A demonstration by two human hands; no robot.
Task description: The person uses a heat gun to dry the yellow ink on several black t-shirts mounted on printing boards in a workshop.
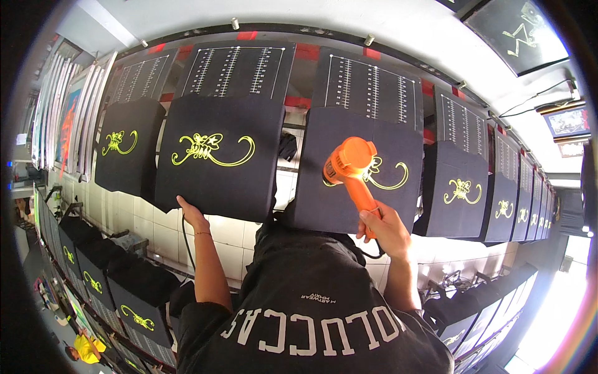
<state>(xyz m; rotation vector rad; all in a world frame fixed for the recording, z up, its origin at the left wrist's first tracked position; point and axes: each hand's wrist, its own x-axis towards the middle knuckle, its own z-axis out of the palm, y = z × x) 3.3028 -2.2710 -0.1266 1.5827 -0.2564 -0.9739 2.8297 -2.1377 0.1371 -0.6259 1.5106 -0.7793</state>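
My right hand [387,230] is wrapped round the handle of an orange heat gun [356,168]. The gun's head is over a black cloth panel [317,202] and covers part of its yellow-green curling print [391,179]. My left hand [193,215] is at the lower edge of the neighbouring black cloth panel [218,187], which bears the same kind of print [205,149] in full view. From the left hand a thin black cord [187,243] hangs down; its fingers are partly hidden and look closed on it.
Black boards with white ruler marks [237,71] back the cloths along a rail [280,28]. More printed cloths [461,187] line up to the right, and another row [134,299] stands behind me. Framed screens [68,118] stack at the left. A person in yellow [87,348] is far lower left.
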